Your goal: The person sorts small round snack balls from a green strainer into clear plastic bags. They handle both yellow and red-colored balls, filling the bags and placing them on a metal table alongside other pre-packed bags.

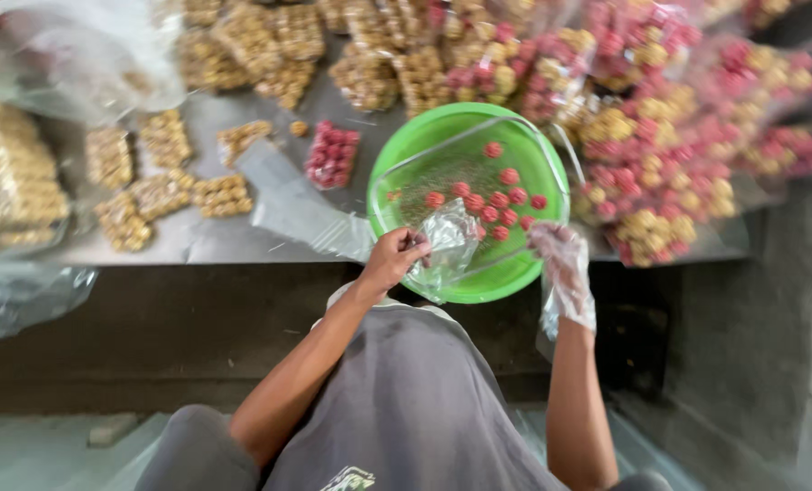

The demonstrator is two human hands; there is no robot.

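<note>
Small clear bag (449, 238): thin, crinkled plastic film, held in the grip of the left hand (392, 259), fingers clenched on its edge. It hangs over the near rim of the green bowl (506, 282), just right of that grip.

Right hand (562, 255): covered by a loose clear plastic glove, fingers at the bowl's near rim, just right of the bag. Whether that grip is clenched on anything cannot be told; the frame is blurred there.

Step in hand, as judged: bagging. The bag is held at the bowl with the gloved hand beside it. The next move would call for the bag mouth to be held wide and steady while the gloved hand lifts balls across without tearing the film.

Red balls (497, 202): small, round, lying loose in a clear liner inside the bowl, just beyond both grips. The bowl is round, smooth plastic, overhanging the desk (196, 241) edge.

Further out, left of the grip: a filled red pack (331, 155) and tan packs (165, 193), lumpy in clear film. Beyond and right: heaped mixed packs (660, 173), red and yellow. The desk surface is grey and flat.
</note>
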